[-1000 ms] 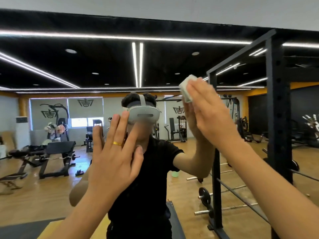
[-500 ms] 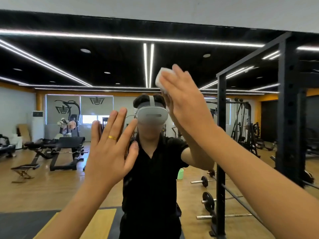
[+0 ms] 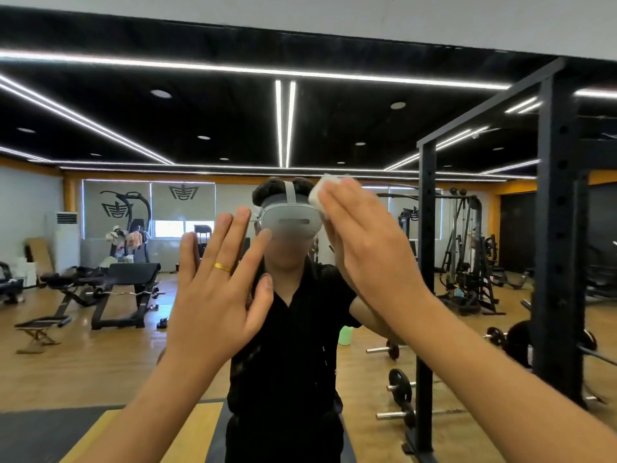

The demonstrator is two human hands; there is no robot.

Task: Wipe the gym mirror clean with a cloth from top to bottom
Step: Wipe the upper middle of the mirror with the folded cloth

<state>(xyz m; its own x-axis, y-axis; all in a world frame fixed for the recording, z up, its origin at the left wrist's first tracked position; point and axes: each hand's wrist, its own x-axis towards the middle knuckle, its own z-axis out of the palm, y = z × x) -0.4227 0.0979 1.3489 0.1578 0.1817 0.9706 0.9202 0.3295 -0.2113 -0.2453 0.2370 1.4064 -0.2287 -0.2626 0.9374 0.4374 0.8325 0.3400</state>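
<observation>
The gym mirror [image 3: 200, 121] fills the view. Nearest, the left hand [image 3: 213, 295] is flat, fingers spread; the right hand [image 3: 364, 248], fingers straight, presses a white cloth [image 3: 319, 193] to the glass. Both partly hide the person's reflection [image 3: 287, 345]; a rack [image 3: 559, 262] stands right, a bench [image 3: 113, 282] far left.

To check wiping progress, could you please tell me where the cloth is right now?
In the head view, the white cloth sits just right of centre, pressed to the mirror under the right hand, beside the reflected headset.
</observation>
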